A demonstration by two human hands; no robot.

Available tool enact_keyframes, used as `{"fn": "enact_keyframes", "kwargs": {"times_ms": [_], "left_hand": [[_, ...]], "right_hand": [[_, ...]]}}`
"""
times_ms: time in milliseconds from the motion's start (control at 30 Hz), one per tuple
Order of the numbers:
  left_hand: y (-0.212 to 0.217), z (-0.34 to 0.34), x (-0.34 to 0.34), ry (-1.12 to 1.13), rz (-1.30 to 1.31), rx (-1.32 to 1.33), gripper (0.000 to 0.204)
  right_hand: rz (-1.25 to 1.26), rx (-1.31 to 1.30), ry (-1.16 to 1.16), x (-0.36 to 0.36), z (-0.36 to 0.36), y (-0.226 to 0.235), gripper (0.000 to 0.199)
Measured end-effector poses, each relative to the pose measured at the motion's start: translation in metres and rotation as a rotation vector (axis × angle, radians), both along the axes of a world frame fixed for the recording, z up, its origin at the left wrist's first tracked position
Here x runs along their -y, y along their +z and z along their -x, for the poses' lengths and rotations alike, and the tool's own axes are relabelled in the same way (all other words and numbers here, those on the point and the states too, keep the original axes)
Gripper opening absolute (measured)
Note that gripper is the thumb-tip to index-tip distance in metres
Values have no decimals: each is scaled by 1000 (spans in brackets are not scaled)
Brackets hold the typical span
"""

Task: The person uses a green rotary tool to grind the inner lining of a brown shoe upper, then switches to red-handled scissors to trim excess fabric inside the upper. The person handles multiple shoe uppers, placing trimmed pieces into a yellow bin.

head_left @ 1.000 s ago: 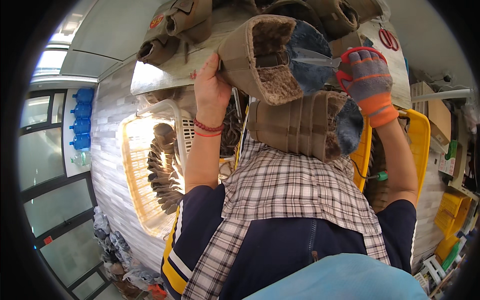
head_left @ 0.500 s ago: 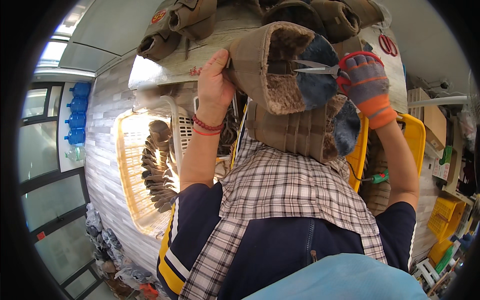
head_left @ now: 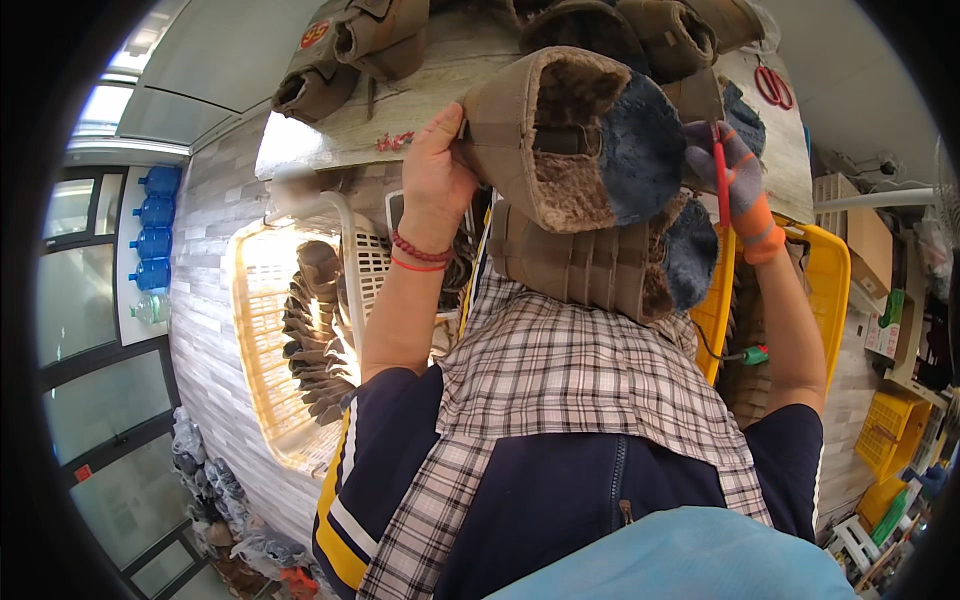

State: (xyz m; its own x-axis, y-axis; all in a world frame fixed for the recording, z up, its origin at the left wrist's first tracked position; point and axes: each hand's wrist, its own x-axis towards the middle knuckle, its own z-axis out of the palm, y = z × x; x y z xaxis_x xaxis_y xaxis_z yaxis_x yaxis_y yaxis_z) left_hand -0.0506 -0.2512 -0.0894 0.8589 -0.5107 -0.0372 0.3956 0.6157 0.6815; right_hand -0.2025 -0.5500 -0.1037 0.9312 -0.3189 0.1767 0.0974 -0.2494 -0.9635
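Note:
A brown cloth piece with brown and blue plush lining (head_left: 565, 190), shaped like a winter cap, is held up in front of me, its lined side facing me. My left hand (head_left: 437, 180) is closed on its left edge, thumb uppermost. My gloved right hand (head_left: 745, 175), in grey and orange, holds red-handled scissors (head_left: 721, 180) at the piece's right edge; the blades are not visible. Fingers of that hand are close to the blue plush, but touching cannot be told. Just below, a stack of similar pieces (head_left: 575, 260) lies against my plaid apron (head_left: 570, 370).
More brown pieces (head_left: 385, 45) lie along the pale table (head_left: 310, 145), with another pair of red scissors (head_left: 773, 88) at its right. A basket of brown pieces (head_left: 250, 340) stands on the left, a yellow crate (head_left: 825, 270) on the right. Blue water bottles (head_left: 152, 240) line the left wall.
The scissors' blades have come out of the plush opening. My right hand has drawn down slightly and turned, so the handles now stand upright. My left hand keeps its hold.

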Motion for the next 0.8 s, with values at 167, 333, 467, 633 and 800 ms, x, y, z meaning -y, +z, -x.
{"fn": "enact_keyframes", "kwargs": {"times_ms": [167, 333, 467, 633, 800], "left_hand": [[7, 2, -2, 20, 10, 72, 23], [4, 1, -1, 39, -13, 103, 27], [4, 1, 0, 23, -3, 102, 28], [-1, 0, -5, 50, -31, 105, 30], [-5, -1, -15, 62, -21, 44, 31]], "right_hand": [[987, -259, -85, -17, 24, 30, 26], [1121, -309, -56, -29, 20, 32, 25], [1163, -338, -39, -31, 15, 33, 26], [1328, -335, -58, -37, 11, 36, 23], [1165, -323, -114, -40, 16, 37, 28]]}}
